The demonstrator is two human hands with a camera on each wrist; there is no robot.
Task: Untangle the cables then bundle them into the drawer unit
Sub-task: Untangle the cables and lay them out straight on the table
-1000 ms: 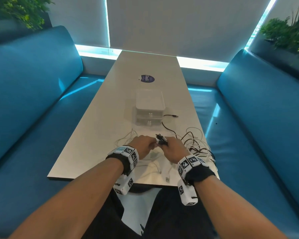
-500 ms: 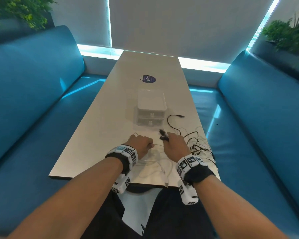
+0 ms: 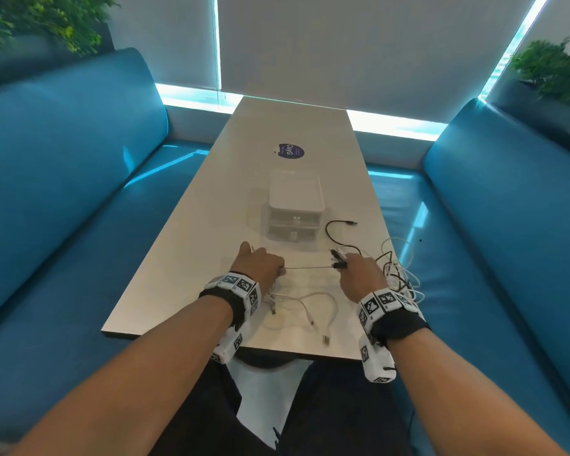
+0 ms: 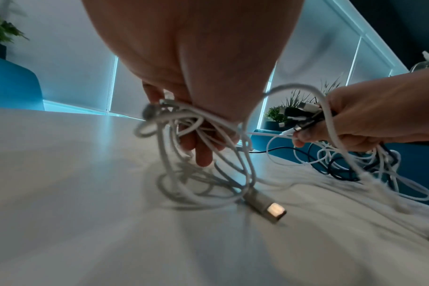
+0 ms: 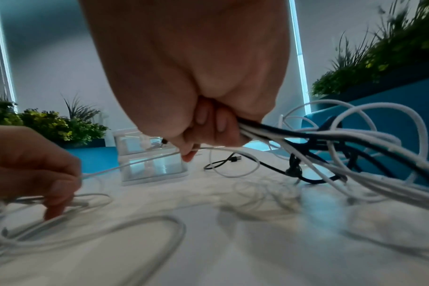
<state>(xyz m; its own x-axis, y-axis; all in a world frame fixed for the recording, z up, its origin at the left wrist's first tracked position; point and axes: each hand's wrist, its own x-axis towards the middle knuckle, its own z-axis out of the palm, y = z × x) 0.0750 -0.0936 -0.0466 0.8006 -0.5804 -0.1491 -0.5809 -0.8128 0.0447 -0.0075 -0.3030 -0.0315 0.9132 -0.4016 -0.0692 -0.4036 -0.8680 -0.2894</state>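
Observation:
My left hand (image 3: pixel 260 263) grips a bunch of white cables (image 4: pixel 184 123) just above the table. My right hand (image 3: pixel 359 274) holds a bundle of black and white cables (image 5: pixel 294 135) with several plug ends (image 3: pixel 338 258) sticking out past its fingers. One thin white cable (image 3: pixel 306 267) runs taut between the two hands. A tangle of black and white cables (image 3: pixel 399 274) lies by the table's right edge. A white USB plug (image 4: pixel 269 208) trails on the table under my left hand. The white two-drawer unit (image 3: pixel 295 209) stands beyond the hands, both drawers closed.
Loose white cable loops (image 3: pixel 310 311) lie near the front edge of the white table (image 3: pixel 178 258). A black cable end (image 3: pixel 341 223) curls right of the drawer unit. A dark round sticker (image 3: pixel 288 150) lies farther back. Blue sofas (image 3: pixel 63 192) flank the table.
My hands have drawn apart, left going left and right going right, pulling a white cable taut between them. The black cable end has shifted right of the drawer unit.

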